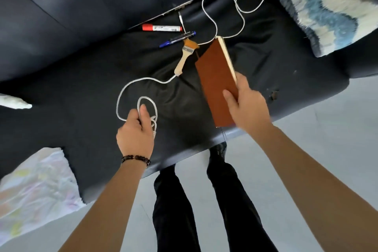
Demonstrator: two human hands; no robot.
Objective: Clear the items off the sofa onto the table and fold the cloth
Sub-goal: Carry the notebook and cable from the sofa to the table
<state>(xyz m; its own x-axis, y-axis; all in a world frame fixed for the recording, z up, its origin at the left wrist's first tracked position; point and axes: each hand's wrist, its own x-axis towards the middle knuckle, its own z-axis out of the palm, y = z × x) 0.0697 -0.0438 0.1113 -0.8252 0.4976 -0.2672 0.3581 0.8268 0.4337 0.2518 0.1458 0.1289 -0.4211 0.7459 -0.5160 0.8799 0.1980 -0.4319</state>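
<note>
The clearing step is under way, and nothing suggests the folding has begun. At the centre of the frame the right hand grips the near end of a brown book, thumb across the cover and fingers curled underneath. The book appears tilted up off the seat of the dark sofa. Lower and to the left, the left hand is closed around gathered loops of a white cable. The rest of the cable trails up the seat in wide curves toward the upper right, passing beside a paintbrush. Above the brush lie a blue pen and a red-capped marker, untouched near the seat's back edge. A pale patterned cloth lies crumpled at the lower left, and a shaggy cushion sits at the upper right. No table is in view, so the next move probably calls for drawing in the slack cable without dragging the brush, then turning away with both loads.
</note>
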